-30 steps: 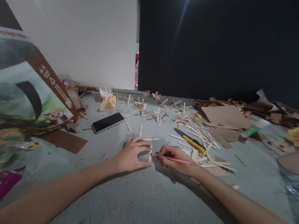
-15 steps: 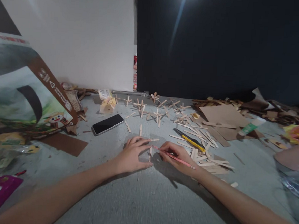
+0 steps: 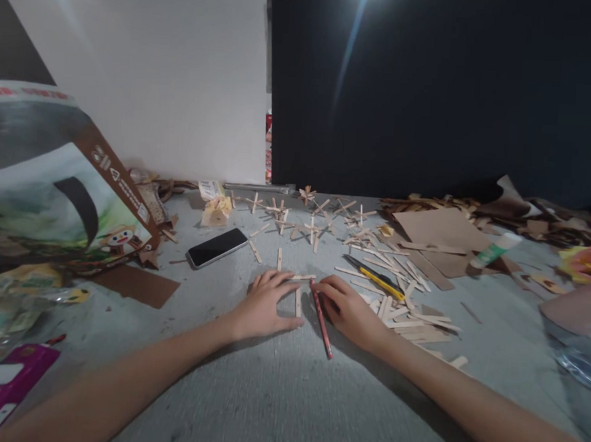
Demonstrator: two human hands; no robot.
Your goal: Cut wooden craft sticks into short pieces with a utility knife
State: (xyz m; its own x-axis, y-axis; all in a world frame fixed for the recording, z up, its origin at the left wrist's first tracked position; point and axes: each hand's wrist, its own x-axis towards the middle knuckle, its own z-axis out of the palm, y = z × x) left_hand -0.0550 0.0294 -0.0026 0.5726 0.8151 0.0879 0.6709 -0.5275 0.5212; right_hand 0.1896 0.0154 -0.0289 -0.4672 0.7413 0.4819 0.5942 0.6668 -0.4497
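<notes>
On the left, my left hand (image 3: 270, 306) lies with thumb and fingers spread, thumb tip and fingertips near the ends of an upright-lying wooden craft stick (image 3: 298, 303). Another craft stick (image 3: 302, 277) lies crosswise above it, close to the left fingertips. My right hand (image 3: 346, 309) is curled, its fingertips against the far part of a red pencil (image 3: 323, 323). That pencil slants toward me, its eraser end away from the palm. Part of the right fingers' undersides is hidden.
Loose craft sticks (image 3: 422, 325) and a yellow-and-black utility knife (image 3: 380, 281) lie right. Crossed sticks (image 3: 283, 220) stand farther back. A phone (image 3: 217, 248) is left, near a printed bag (image 3: 72, 187). Cardboard (image 3: 440, 230) and a glue stick (image 3: 496, 250) are right.
The pencil has swung from lying back over my right hand to slanting toward me beside its fingers. My left hand has stayed nearly still around the stick.
</notes>
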